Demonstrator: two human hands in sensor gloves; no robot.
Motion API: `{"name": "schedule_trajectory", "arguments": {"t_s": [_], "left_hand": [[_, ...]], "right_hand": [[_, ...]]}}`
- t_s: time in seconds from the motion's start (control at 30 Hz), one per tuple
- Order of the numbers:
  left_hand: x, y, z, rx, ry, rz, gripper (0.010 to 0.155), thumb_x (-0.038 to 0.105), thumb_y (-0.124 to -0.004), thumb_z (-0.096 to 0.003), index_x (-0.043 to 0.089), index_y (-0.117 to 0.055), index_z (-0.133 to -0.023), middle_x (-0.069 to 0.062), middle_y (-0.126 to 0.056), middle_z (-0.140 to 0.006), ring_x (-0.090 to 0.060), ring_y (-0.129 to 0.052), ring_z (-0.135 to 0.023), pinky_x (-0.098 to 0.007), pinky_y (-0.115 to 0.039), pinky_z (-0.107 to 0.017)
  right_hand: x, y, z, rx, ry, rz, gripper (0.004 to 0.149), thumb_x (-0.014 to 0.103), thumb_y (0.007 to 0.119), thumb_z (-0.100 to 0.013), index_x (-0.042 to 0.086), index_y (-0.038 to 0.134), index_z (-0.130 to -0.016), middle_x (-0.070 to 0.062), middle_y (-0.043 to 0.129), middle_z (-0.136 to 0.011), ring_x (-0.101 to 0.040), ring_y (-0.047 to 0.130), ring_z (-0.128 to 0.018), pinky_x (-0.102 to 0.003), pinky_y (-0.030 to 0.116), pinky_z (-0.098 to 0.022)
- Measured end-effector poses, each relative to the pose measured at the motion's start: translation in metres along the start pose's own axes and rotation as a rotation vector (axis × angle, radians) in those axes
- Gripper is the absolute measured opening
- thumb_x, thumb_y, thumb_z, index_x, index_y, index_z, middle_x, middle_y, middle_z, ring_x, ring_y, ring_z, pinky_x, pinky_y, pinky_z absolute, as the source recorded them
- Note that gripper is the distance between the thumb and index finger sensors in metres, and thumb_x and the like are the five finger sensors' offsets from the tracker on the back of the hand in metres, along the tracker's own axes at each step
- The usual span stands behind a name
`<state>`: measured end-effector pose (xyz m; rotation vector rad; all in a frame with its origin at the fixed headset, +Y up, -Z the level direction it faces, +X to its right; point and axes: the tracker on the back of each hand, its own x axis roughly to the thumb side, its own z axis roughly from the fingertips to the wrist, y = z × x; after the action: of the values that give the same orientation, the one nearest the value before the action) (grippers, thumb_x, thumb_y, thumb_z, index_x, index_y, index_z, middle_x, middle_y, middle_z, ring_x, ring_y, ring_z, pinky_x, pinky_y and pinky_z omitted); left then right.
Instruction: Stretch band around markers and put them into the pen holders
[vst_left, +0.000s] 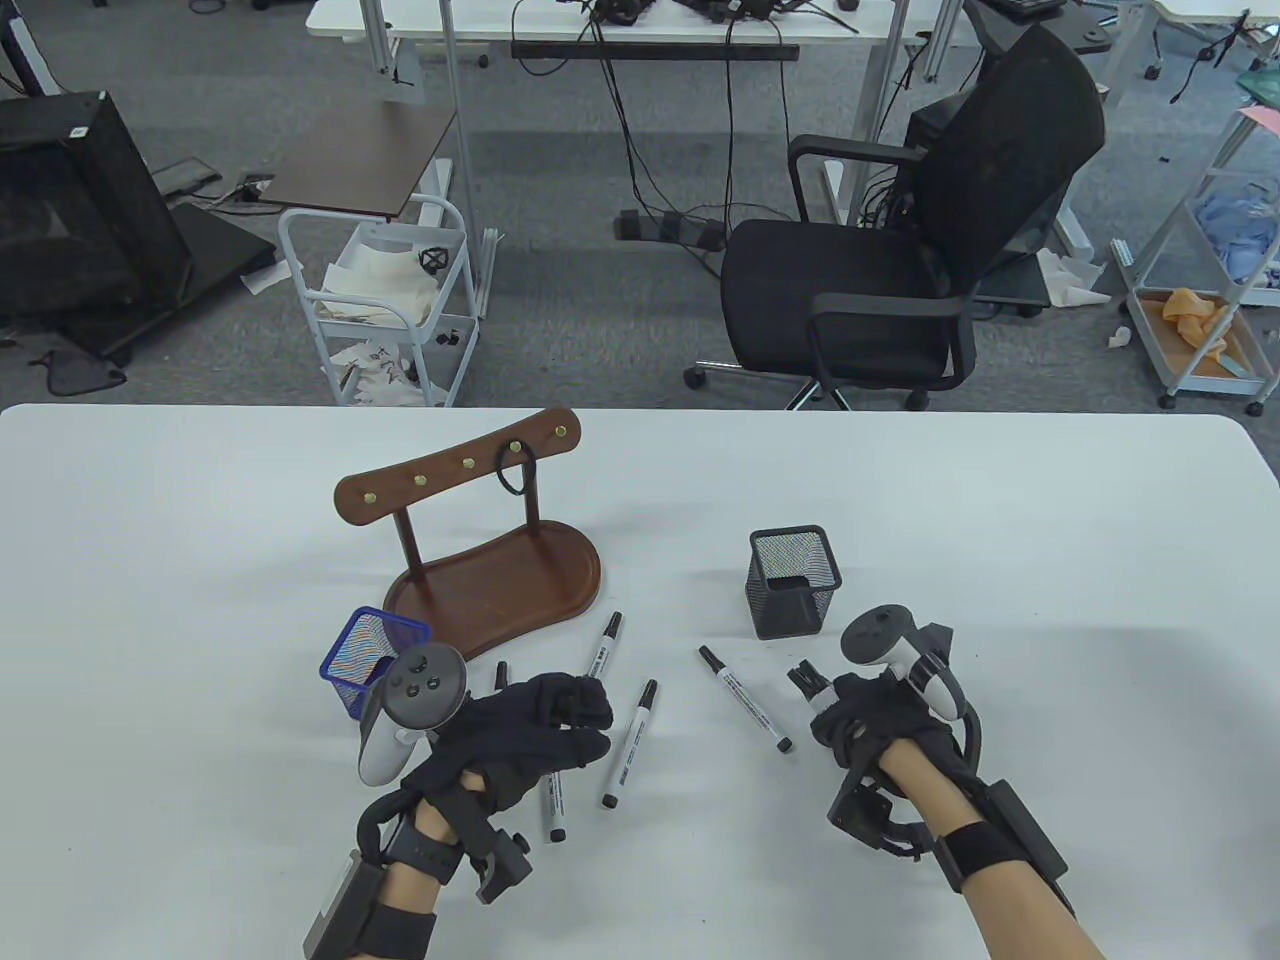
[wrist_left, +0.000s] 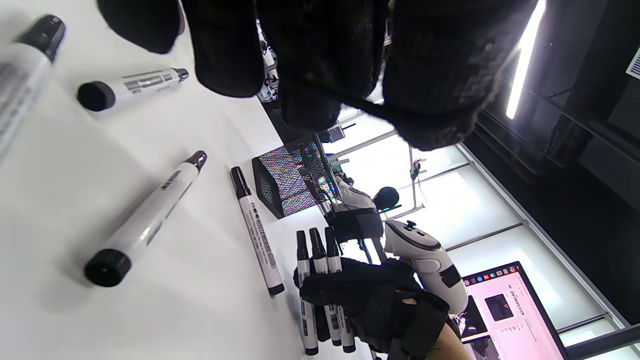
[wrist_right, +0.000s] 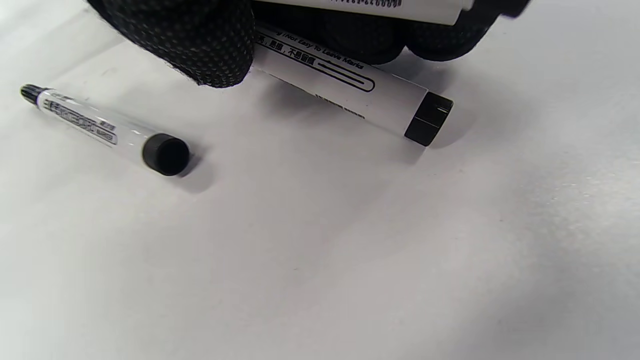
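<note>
White table (vst_left: 1000, 520) bears loose markers (vst_left: 630, 742); right hand (vst_left: 880, 722) grips a marker bundle (wrist_left: 320, 290), left hand (vst_left: 520, 735) has a black band (wrist_left: 360, 106) stretched across its curled fingers.

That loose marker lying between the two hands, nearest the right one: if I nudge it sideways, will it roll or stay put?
Probably rolls: the marker has a smooth round barrel and lies flat on the bare white table, nothing touching it. It looks stiff and light, so a light nudge likely moves it. Pushed along its length, it would more likely slide or pivot.
</note>
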<state>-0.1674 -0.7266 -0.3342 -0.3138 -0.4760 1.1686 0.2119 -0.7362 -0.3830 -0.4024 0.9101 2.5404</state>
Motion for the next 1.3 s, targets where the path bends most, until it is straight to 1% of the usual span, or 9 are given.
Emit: {"name": "schedule_trajectory", "arguments": {"t_s": [0.03, 0.17, 0.5, 0.6, 0.73, 0.97, 1.03, 1.17, 1.3], "left_hand": [[0.000, 0.000, 0.000, 0.000, 0.000, 0.000, 0.063, 0.041, -0.094, -0.0496, 0.012, -0.070, -0.101, -0.010, -0.089, -0.100, -0.046, -0.073, -0.100, -0.070, -0.055, -0.073], [0.000, 0.000, 0.000, -0.001, 0.001, 0.002, 0.063, 0.041, -0.093, -0.0496, 0.013, -0.070, -0.101, -0.010, -0.089, -0.099, -0.046, -0.073, -0.100, -0.070, -0.056, -0.073], [0.000, 0.000, 0.000, -0.003, 0.004, 0.004, 0.063, 0.041, -0.093, -0.0495, 0.013, -0.070, -0.101, -0.010, -0.089, -0.099, -0.046, -0.072, -0.100, -0.070, -0.056, -0.073], [0.000, 0.000, 0.000, -0.004, 0.004, 0.004, 0.063, 0.041, -0.093, -0.0496, 0.013, -0.070, -0.101, -0.010, -0.089, -0.099, -0.046, -0.072, -0.101, -0.070, -0.056, -0.073], [-0.001, -0.001, -0.001, -0.005, 0.006, 0.005, 0.063, 0.041, -0.093, -0.0496, 0.013, -0.070, -0.101, -0.010, -0.089, -0.100, -0.046, -0.072, -0.101, -0.070, -0.055, -0.073], [0.000, -0.001, -0.001, -0.006, 0.004, 0.007, 0.063, 0.041, -0.093, -0.0497, 0.013, -0.070, -0.101, -0.010, -0.089, -0.100, -0.046, -0.072, -0.101, -0.070, -0.055, -0.073], [0.000, -0.001, -0.001, -0.006, 0.004, 0.007, 0.063, 0.041, -0.093, -0.0497, 0.013, -0.070, -0.101, -0.010, -0.089, -0.100, -0.046, -0.072, -0.101, -0.070, -0.055, -0.073], [0.000, -0.001, -0.001, -0.007, 0.005, 0.007, 0.063, 0.041, -0.093, -0.0497, 0.013, -0.070, -0.101, -0.010, -0.089, -0.100, -0.046, -0.072, -0.101, -0.070, -0.055, -0.073], [0.000, -0.001, -0.001, -0.006, 0.005, 0.005, 0.063, 0.041, -0.093, -0.0496, 0.013, -0.070, -0.101, -0.010, -0.089, -0.100, -0.046, -0.073, -0.101, -0.070, -0.055, -0.073]], "right_hand": [[0.001, -0.001, 0.000, 0.009, -0.007, -0.007, 0.046, 0.034, 0.081, -0.054, 0.021, 0.061, -0.094, -0.006, 0.066, -0.094, -0.032, 0.076, -0.079, -0.056, 0.067, -0.065], [0.004, -0.003, 0.001, 0.039, -0.027, -0.035, 0.045, 0.034, 0.080, -0.055, 0.020, 0.061, -0.093, -0.008, 0.065, -0.099, -0.036, 0.073, -0.087, -0.059, 0.065, -0.067], [0.018, -0.007, 0.000, 0.092, -0.073, -0.077, 0.045, 0.034, 0.079, -0.055, 0.020, 0.059, -0.093, -0.013, 0.072, -0.104, -0.038, 0.082, -0.088, -0.059, 0.071, -0.065], [0.023, -0.008, 0.000, 0.086, -0.080, -0.075, 0.045, 0.034, 0.080, -0.055, 0.020, 0.061, -0.092, -0.012, 0.076, -0.103, -0.037, 0.085, -0.088, -0.058, 0.072, -0.065], [0.031, -0.011, -0.001, 0.042, -0.081, -0.065, 0.043, 0.035, 0.081, -0.054, 0.020, 0.063, -0.090, -0.010, 0.081, -0.099, -0.036, 0.088, -0.085, -0.056, 0.075, -0.064], [0.048, -0.013, -0.008, 0.004, -0.073, -0.056, 0.043, 0.033, 0.084, -0.053, 0.022, 0.064, -0.089, -0.006, 0.088, -0.091, -0.030, 0.095, -0.077, -0.054, 0.079, -0.062], [0.052, -0.012, -0.010, 0.007, -0.077, -0.070, 0.043, 0.032, 0.084, -0.053, 0.023, 0.062, -0.089, -0.003, 0.087, -0.089, -0.027, 0.093, -0.075, -0.054, 0.078, -0.063], [0.059, -0.011, -0.015, 0.009, -0.083, -0.072, 0.048, 0.031, 0.082, -0.056, 0.027, 0.054, -0.095, -0.001, 0.079, -0.092, -0.027, 0.086, -0.078, -0.056, 0.073, -0.066], [0.065, -0.008, -0.017, 0.028, -0.085, -0.053, 0.056, 0.033, 0.083, -0.055, 0.026, 0.051, -0.101, -0.002, 0.074, -0.095, -0.028, 0.083, -0.080, -0.056, 0.071, -0.067]]}}
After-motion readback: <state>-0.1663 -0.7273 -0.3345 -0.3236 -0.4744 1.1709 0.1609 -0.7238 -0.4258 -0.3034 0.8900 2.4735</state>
